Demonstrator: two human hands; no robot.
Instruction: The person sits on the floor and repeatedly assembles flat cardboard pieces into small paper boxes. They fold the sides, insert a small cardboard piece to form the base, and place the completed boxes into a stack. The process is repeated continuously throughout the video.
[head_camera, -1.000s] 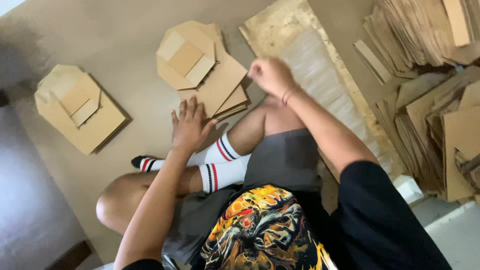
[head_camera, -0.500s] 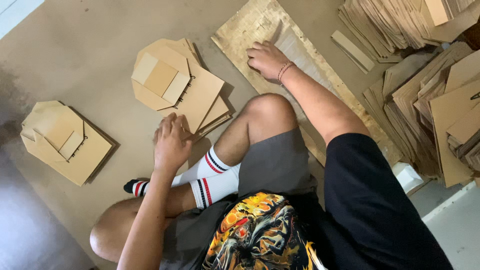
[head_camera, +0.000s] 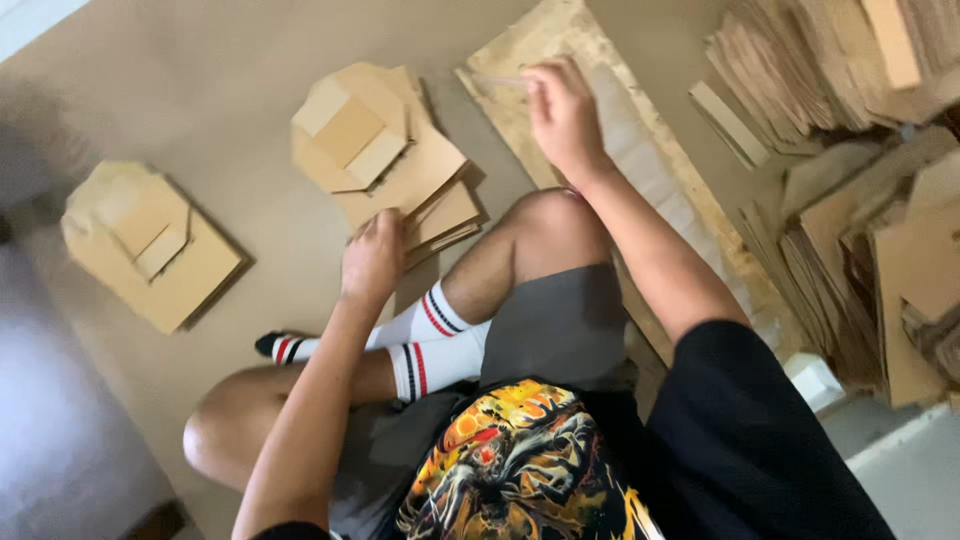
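Note:
My left hand (head_camera: 375, 258) rests by my bent knee, with its fingers curled onto the near edge of the lower sheets of a stack of folded cardboard pieces (head_camera: 385, 160). My right hand (head_camera: 563, 112) reaches forward over a long worn cardboard board (head_camera: 640, 150) with a pale strip down its middle. It pinches a thin pale stick (head_camera: 497, 80) that points left over the board's far end. I sit cross-legged on the brown floor sheet, in white striped socks.
A second stack of folded cardboard pieces (head_camera: 150, 240) lies at the left. Large heaps of flat cardboard blanks (head_camera: 880, 250) fill the right side, with a loose strip (head_camera: 730, 122) beside them. A small white object (head_camera: 815, 380) sits near my right hip.
My left hand moved from the floor up to the near edge of the middle stack. My right hand slid further forward along the board.

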